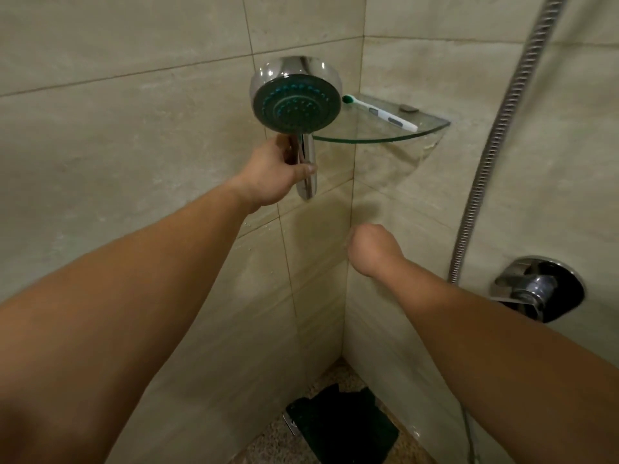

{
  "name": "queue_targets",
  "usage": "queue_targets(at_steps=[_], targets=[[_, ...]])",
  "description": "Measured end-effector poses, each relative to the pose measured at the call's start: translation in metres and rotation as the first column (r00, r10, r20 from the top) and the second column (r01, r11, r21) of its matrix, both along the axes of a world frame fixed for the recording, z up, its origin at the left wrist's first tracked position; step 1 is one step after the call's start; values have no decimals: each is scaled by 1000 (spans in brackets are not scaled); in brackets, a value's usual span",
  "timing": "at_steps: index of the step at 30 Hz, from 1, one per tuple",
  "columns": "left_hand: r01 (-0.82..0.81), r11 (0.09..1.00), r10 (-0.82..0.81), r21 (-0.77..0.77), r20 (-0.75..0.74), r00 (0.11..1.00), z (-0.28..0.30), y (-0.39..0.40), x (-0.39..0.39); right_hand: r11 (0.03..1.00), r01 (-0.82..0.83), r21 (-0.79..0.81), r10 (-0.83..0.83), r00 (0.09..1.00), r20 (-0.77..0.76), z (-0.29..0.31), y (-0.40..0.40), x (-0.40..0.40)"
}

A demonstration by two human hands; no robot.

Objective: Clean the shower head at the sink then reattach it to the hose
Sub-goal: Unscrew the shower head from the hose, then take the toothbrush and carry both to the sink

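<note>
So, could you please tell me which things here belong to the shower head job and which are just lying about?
Job:
shower head, in the left hand
hose
right hand, holding nothing visible

Lying about:
toothbrush on the glass shelf
wall tap
dark cloth on the floor

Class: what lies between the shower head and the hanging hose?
In the head view, a glass corner shelf holding a toothbrush lies between shower head and hose.
</note>
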State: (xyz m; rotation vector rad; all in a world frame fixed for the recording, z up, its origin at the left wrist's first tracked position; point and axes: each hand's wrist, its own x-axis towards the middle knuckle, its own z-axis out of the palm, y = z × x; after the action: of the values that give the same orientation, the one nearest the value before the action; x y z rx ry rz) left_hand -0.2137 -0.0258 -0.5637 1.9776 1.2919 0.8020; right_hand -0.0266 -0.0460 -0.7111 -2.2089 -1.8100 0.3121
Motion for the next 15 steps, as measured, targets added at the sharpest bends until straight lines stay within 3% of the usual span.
queue_targets(at_steps=[6, 11, 15], targets=[[0, 1000, 0, 8, 7, 1000, 5, -3, 7, 961, 1, 276, -2, 1000, 2, 53, -16, 3], [12, 1000, -13, 24, 26, 1000, 10, -3, 12, 815, 29, 579, -74, 996, 53, 104, -22, 10], [17, 1000, -16, -8, 75, 997, 12, 0, 12, 713, 66, 698, -145, 988, 54, 146, -1, 22]])
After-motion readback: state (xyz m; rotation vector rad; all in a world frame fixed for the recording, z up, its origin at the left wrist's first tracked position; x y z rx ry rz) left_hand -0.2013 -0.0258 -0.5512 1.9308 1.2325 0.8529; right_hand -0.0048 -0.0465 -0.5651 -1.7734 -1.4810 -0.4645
